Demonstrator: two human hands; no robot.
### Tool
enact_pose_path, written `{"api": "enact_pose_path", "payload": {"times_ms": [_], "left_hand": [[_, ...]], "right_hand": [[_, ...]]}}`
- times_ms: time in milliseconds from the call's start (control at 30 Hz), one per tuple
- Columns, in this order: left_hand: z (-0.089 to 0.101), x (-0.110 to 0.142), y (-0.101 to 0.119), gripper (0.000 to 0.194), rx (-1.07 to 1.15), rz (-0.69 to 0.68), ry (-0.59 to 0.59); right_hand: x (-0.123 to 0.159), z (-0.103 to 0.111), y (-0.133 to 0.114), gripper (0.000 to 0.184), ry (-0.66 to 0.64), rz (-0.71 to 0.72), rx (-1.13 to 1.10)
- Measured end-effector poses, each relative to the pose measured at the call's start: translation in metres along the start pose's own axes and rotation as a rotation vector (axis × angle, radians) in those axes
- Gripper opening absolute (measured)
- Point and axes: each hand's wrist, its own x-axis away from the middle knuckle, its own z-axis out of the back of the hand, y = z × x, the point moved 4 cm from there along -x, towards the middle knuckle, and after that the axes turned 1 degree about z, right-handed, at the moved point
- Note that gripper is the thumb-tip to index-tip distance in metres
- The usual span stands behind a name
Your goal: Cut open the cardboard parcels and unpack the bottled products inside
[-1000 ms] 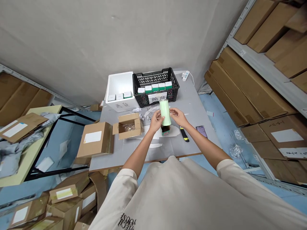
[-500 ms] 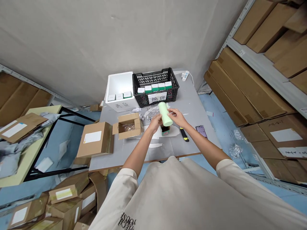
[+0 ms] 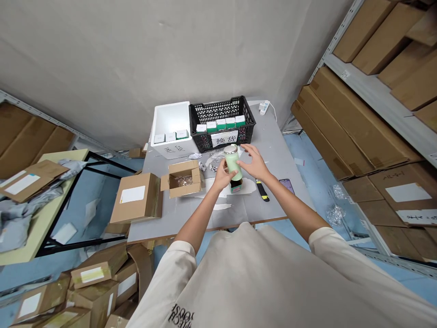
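My left hand (image 3: pixel 222 175) is wrapped round the lower part of a pale green cylindrical bottle (image 3: pixel 233 162) with a silvery cap end turned towards me. My right hand (image 3: pixel 254 162) touches the bottle's right side, with its fingers partly spread. Both hands hold the bottle above a small green-and-white carton (image 3: pixel 235 186) that stands open on the grey table (image 3: pixel 239 209). An open cardboard box (image 3: pixel 182 179) sits to the left of my hands.
A black crate (image 3: pixel 221 122) and a white foam box (image 3: pixel 170 130), each with small green-and-white cartons, stand at the table's far side. A box cutter (image 3: pixel 262 190) and a phone (image 3: pixel 287 186) lie to the right. Shelves of cardboard boxes (image 3: pixel 358 127) line the right side.
The bottle went from upright to tilted and now stands nearly upright again with the capped end up. My right hand's fingers have opened out against its side.
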Motion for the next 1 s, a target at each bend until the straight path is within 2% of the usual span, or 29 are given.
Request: {"api": "enact_pose_path", "payload": {"times_ms": [100,200,400,567,633,733,800,1000], "left_hand": [[-0.004,0.004,-0.002,0.076,-0.071,-0.033,-0.040],[-0.006,0.006,-0.003,0.077,-0.100,-0.058,-0.062],[0.001,0.003,-0.003,0.079,-0.183,-0.086,-0.081],[0.014,0.007,-0.014,0.084,-0.408,-0.127,-0.118],[0.019,0.012,-0.022,0.075,-0.503,-0.092,-0.077],[0.024,0.018,-0.039,0.049,-0.590,0.056,-0.012],[0.024,0.021,-0.050,0.039,-0.604,0.137,0.010],[0.027,0.022,-0.072,0.034,-0.577,0.216,0.046]], "right_hand": [[-0.001,-0.002,-0.010,0.076,-0.055,0.048,0.098],[0.000,-0.003,-0.015,0.073,-0.075,0.055,0.121],[-0.001,-0.002,-0.012,0.073,-0.005,-0.017,0.049],[0.003,-0.002,-0.001,0.074,0.033,-0.088,-0.013],[0.005,0.000,0.003,0.073,0.067,-0.111,-0.031],[0.008,0.002,0.007,0.074,0.094,-0.128,-0.057],[0.009,0.001,0.008,0.073,0.086,-0.131,-0.072],[0.014,-0.005,0.009,0.071,0.072,-0.152,-0.101]]}}
